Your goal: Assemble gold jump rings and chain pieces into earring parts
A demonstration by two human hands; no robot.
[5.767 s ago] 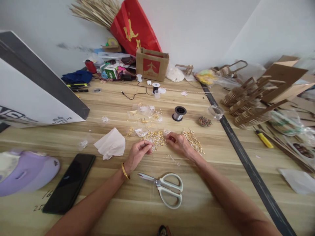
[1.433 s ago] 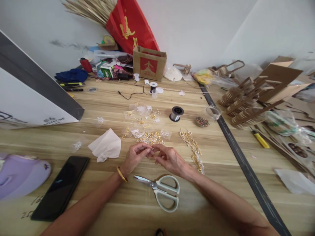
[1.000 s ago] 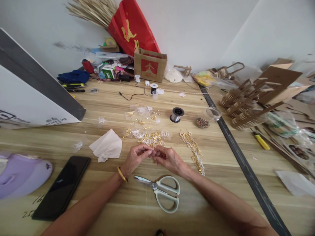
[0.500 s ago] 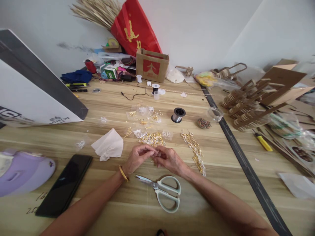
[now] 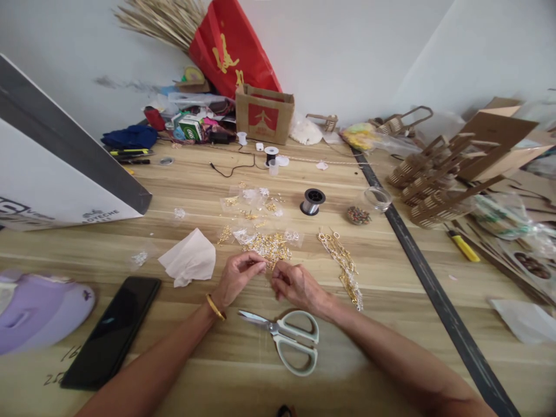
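Note:
My left hand (image 5: 238, 275), with a gold bangle (image 5: 215, 307) at the wrist, pinches thumb and forefinger together; whatever sits between them is too small to name. Just to its right, my right hand (image 5: 297, 285) is closed with its fingers curled, their contents hidden. A small gap separates the two hands. Directly beyond them lies a heap of gold and silver beads (image 5: 269, 246). Scissors with pale green handles (image 5: 295, 341) rest on the table below my hands, blades pointing left. Finished-looking gold and silver bead strands (image 5: 343, 266) lie right of my right hand.
A wire spool (image 5: 312, 201) stands beyond the beads, with a dish of dark beads (image 5: 358, 215) to its right. Left are a paper tissue (image 5: 189, 259), a black phone (image 5: 110, 333) and a large box (image 5: 65, 174). Small woven baskets (image 5: 430, 179) and a yellow-handled cutter (image 5: 464, 246) occupy the right.
My hands, which were touching at the fingertips, have come slightly apart. The left moved a little left, and the right hand's fingers turned downward. The view shifted slightly.

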